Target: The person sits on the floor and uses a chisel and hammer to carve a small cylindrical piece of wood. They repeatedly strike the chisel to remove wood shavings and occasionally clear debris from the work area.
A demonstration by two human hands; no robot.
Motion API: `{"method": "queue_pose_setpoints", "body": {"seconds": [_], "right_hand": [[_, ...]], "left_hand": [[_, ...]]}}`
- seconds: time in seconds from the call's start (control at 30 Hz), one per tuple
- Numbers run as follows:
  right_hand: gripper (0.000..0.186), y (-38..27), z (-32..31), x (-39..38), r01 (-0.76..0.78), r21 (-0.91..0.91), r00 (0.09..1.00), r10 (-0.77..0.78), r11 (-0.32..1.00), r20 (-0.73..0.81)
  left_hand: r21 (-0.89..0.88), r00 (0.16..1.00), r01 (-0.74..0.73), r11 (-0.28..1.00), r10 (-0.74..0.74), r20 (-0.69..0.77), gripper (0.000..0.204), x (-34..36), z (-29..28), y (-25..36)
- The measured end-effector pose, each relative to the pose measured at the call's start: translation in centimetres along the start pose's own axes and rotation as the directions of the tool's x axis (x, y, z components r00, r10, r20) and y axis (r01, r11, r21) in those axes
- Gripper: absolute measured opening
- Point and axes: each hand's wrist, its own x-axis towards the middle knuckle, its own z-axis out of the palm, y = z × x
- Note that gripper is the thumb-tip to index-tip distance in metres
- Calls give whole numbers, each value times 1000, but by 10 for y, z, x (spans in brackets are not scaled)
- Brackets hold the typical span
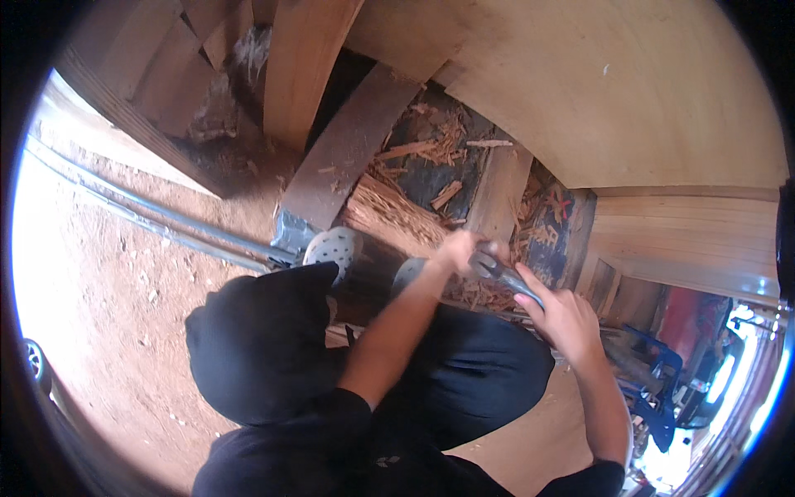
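Observation:
My right hand (566,321) is closed round the handle of a grey metal hammer (490,267), its forked head pointing left toward my other hand. My left hand (460,250) is slightly blurred, with its fingers curled in right beside the hammer head. Whatever those fingers grip, if anything, is hidden. A rough, splintered length of reddish wood (393,217) lies on the ground and runs up to my left hand. Torn splinters (431,149) are scattered beyond it.
Two planks (352,137) (499,186) lie across the ground ahead. A large plywood sheet (596,83) leans over the far right, with stacked boards (687,228) below it. Metal rods (166,225) run along the left. A blue chair-like object (658,381) stands at right. My shoe (334,248) is close to the wood.

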Motion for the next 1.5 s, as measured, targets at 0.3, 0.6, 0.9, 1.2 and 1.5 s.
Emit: {"method": "queue_pose_setpoints", "body": {"seconds": [0.3,0.6,0.9,1.2,1.5], "right_hand": [[34,20,6,-25,324,470,818,7,821,-576],[42,56,32,-15,26,387,913,136,922,-385],[43,53,26,-61,52,804,838,412,592,-358],[40,51,25,-64,-38,748,857,406,663,-317],[58,47,15,-69,371,733,670,381,570,-637]], "left_hand": [[5,992,128,992,-128,-5,26,-1,-17,18],[46,989,140,989,-138,-49,32,-3,-17,22],[45,967,213,976,-204,-153,35,-10,-7,34],[53,974,202,978,-195,-117,36,-12,-7,23],[31,969,231,972,-227,-98,38,-11,-9,24]]}}
